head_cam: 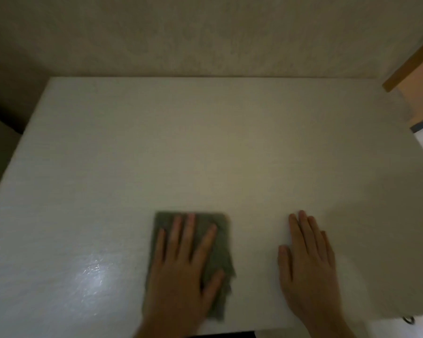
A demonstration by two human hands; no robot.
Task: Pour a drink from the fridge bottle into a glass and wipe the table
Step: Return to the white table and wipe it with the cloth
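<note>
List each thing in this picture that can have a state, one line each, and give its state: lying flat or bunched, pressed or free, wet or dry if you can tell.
Cloth: grey-green, folded flat on the table, pressed under the left hand.
Left hand: fingers straight and spread, palm down on the cloth.
Right hand: fingers straight and together, flat on bare table, holding nothing.
Table: white, with a shiny patch near its front left; wet or just glare, cannot tell.

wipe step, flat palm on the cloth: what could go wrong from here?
1. The left hand only presses the grey cloth with straight fingers, so the cloth could bunch or slip out mid-stroke.
2. The cloth lies close to the near edge of the table; a pull toward the body might drag it off.
</note>
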